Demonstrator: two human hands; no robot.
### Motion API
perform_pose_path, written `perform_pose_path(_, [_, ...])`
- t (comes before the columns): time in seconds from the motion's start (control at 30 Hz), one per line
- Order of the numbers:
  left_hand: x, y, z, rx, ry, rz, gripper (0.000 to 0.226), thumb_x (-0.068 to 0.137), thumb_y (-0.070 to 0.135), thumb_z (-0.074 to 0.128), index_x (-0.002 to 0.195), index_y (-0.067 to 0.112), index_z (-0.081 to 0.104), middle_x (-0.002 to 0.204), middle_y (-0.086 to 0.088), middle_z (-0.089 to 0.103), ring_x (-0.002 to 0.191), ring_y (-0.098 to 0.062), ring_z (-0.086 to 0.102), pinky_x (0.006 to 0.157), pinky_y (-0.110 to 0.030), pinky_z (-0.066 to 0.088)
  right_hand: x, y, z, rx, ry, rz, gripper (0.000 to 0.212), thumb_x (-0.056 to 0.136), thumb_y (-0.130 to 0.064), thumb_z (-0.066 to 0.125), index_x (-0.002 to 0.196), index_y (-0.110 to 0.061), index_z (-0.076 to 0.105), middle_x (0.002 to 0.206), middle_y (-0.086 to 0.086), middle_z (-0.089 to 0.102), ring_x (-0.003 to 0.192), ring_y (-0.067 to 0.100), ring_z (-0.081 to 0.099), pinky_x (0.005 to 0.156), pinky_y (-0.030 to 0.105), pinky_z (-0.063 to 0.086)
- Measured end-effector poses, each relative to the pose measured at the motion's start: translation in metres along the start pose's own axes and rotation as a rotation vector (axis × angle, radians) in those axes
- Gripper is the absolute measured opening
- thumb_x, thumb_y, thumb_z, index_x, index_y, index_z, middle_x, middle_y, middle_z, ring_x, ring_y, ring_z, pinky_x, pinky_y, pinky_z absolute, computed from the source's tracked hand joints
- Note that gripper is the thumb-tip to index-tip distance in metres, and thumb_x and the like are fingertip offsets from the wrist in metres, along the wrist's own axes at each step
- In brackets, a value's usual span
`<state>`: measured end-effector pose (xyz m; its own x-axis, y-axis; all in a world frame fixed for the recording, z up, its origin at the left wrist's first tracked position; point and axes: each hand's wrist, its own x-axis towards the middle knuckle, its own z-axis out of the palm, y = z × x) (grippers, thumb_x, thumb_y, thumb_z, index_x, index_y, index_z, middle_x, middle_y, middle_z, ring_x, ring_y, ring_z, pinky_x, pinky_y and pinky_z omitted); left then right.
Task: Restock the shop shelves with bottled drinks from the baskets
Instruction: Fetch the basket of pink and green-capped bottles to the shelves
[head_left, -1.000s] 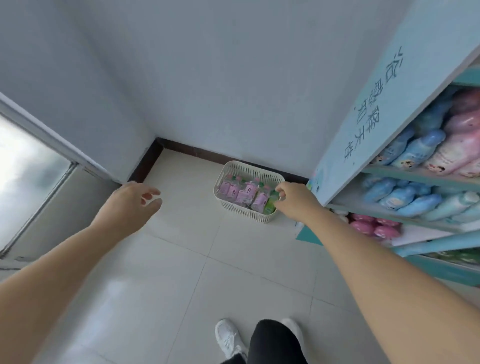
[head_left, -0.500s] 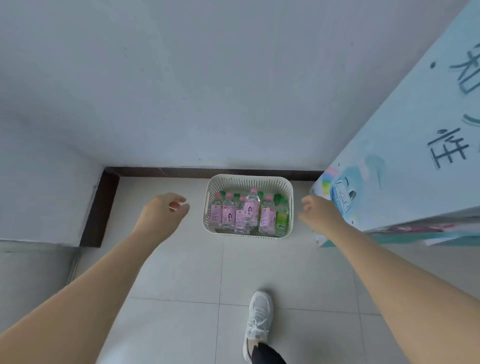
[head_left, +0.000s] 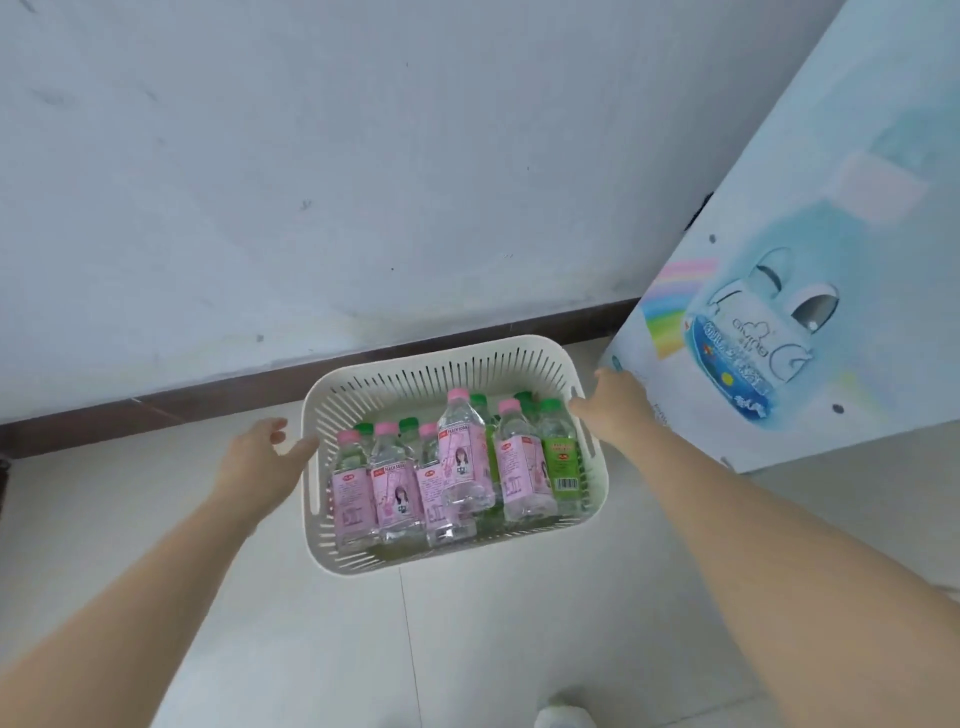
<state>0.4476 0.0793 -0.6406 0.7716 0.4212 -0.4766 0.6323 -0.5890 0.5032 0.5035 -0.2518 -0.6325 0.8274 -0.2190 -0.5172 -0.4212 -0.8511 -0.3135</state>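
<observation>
A white slotted plastic basket (head_left: 415, 366) stands on the tiled floor by the wall. It holds several upright clear bottles with pink labels and pink caps (head_left: 460, 457) and green-capped ones, one with a green label (head_left: 561, 457). My left hand (head_left: 260, 460) is at the basket's left side, its straight fingers reaching to the left wall just under the rim. My right hand (head_left: 615, 405) is at the right rim, a fingertip touching it. Neither hand holds a bottle.
The pale blue side panel of the shelf unit (head_left: 779, 338), printed with a rainbow and a cartoon, stands close on the basket's right. A dark skirting board (head_left: 208, 389) runs behind along the white wall. The toe of my white shoe (head_left: 563, 719) shows at the bottom edge.
I have moved closer and bent down over the basket. Both hands came in from apart to its two sides, and the shelves with their goods have left the view.
</observation>
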Motion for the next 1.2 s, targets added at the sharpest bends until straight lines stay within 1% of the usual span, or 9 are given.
perform_pose_path(0.07, [0.025,-0.018,0.027,-0.053,0.010,-0.073,0.061,0.091,0.034,0.059,0.137,-0.002,0.040,0.133,-0.019,0.049,0.119,-0.035,0.048,0.098,-0.043,0.039,0.023,0.009,0.027,0.098,0.043,0.032,0.048,0.093,-0.028,0.053,0.133,-0.003,0.044,0.126,0.016,0.054,0.110,0.030,0.057,0.083,0.032,0.047])
perform_pose_path(0.2, [0.057,-0.044,0.061,-0.320,-0.051,-0.196,0.035,0.094,0.030,0.054,0.092,-0.004,0.060,0.075,-0.014,0.056,0.069,-0.026,0.051,0.073,-0.038,0.044,0.055,0.027,0.068,0.375,0.044,0.127,0.026,0.091,-0.035,0.053,0.100,-0.011,0.049,0.089,0.010,0.055,0.060,0.018,0.049,0.046,0.025,0.032])
perform_pose_path(0.4, [0.070,-0.053,0.065,-0.672,-0.105,-0.406,0.029,0.094,0.031,0.054,0.070,0.016,0.049,0.057,0.001,0.030,0.049,-0.010,0.023,0.034,-0.011,0.024,0.060,0.033,0.080,0.757,-0.011,0.277,0.030,0.092,-0.039,0.050,0.074,-0.016,0.047,0.058,0.000,0.032,0.046,0.013,0.023,0.043,0.024,0.020])
perform_pose_path(0.53, [0.062,-0.055,0.064,-0.673,-0.112,-0.449,0.029,0.095,0.033,0.052,0.071,0.017,0.047,0.059,0.002,0.027,0.049,-0.010,0.021,0.034,-0.013,0.023,0.049,0.036,0.079,0.836,-0.027,0.322,0.030,0.093,-0.036,0.051,0.067,-0.021,0.046,0.057,-0.002,0.031,0.048,0.013,0.022,0.045,0.025,0.021])
perform_pose_path(0.7, [0.029,-0.048,0.049,-0.670,-0.062,-0.428,0.028,0.096,0.032,0.051,0.074,0.015,0.049,0.057,0.000,0.025,0.048,-0.012,0.020,0.040,-0.021,0.022,0.003,0.033,0.061,0.918,-0.031,0.360,0.028,0.094,-0.029,0.052,0.118,-0.017,0.058,0.055,-0.003,0.035,0.046,0.012,0.031,0.046,0.024,0.025])
perform_pose_path(0.8, [0.000,-0.032,0.019,-0.654,-0.060,-0.431,0.028,0.096,0.032,0.051,0.074,0.016,0.049,0.057,0.000,0.023,0.049,-0.011,0.019,0.046,-0.024,0.019,-0.036,0.024,0.031,0.954,-0.052,0.373,0.013,0.098,-0.027,0.047,0.099,-0.018,0.056,0.039,-0.005,0.040,0.034,0.007,0.037,0.046,0.023,0.024])
perform_pose_path(0.97, [-0.056,0.009,-0.052,-0.594,-0.087,-0.457,0.026,0.095,0.033,0.052,0.074,0.017,0.049,0.058,0.000,0.025,0.049,-0.011,0.020,0.042,-0.021,0.021,-0.102,0.010,-0.034,0.936,-0.029,0.445,0.010,0.095,-0.020,0.049,0.097,-0.013,0.056,0.060,-0.001,0.034,0.049,0.012,0.031,0.045,0.023,0.023])
perform_pose_path(1.07, [-0.097,0.039,-0.095,-0.571,-0.117,-0.464,0.026,0.095,0.034,0.052,0.074,0.018,0.050,0.059,0.000,0.025,0.050,-0.010,0.021,0.042,-0.020,0.021,-0.143,0.008,-0.074,0.958,-0.014,0.506,0.024,0.093,-0.021,0.051,0.070,-0.016,0.044,0.060,0.000,0.035,0.050,0.014,0.031,0.046,0.025,0.023])
perform_pose_path(1.2, [-0.144,0.078,-0.146,-0.562,-0.127,-0.437,0.025,0.094,0.033,0.055,0.074,0.018,0.053,0.059,0.001,0.028,0.050,-0.010,0.021,0.046,-0.023,0.020,-0.197,0.007,-0.119,1.025,0.023,0.561,0.030,0.090,-0.020,0.052,0.065,-0.019,0.037,0.060,0.001,0.034,0.049,0.014,0.031,0.044,0.026,0.022])
